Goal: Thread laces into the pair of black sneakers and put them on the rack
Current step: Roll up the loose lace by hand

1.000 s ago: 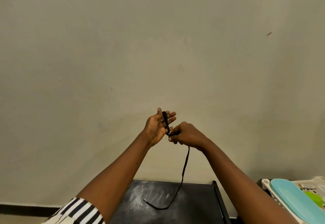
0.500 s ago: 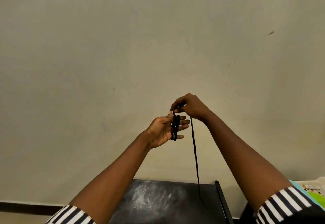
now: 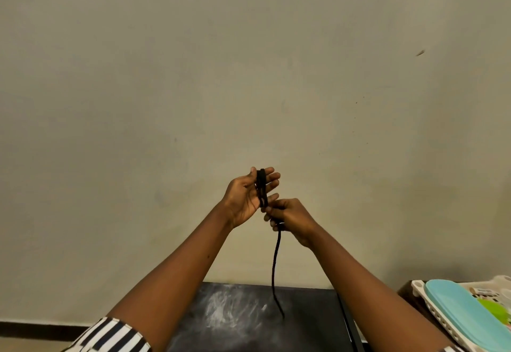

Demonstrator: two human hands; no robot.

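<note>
A black shoelace (image 3: 275,263) is wound in several loops round the straight fingers of my left hand (image 3: 246,196), which is raised palm-up in front of the wall. Just below and right of it, my right hand (image 3: 290,217) pinches the lace, and the loose end hangs down from it to the black table top. No sneakers and no rack are in view.
A black table (image 3: 249,321) with whitish smears lies below my arms, its right edge near a white plastic basket (image 3: 431,304) holding a turquoise lid (image 3: 459,315) and a green item. A plain beige wall fills the background.
My right hand has come down from above my left fingers to below them, carrying the lace round in another turn. My left hand has stayed raised with the loops on it.
</note>
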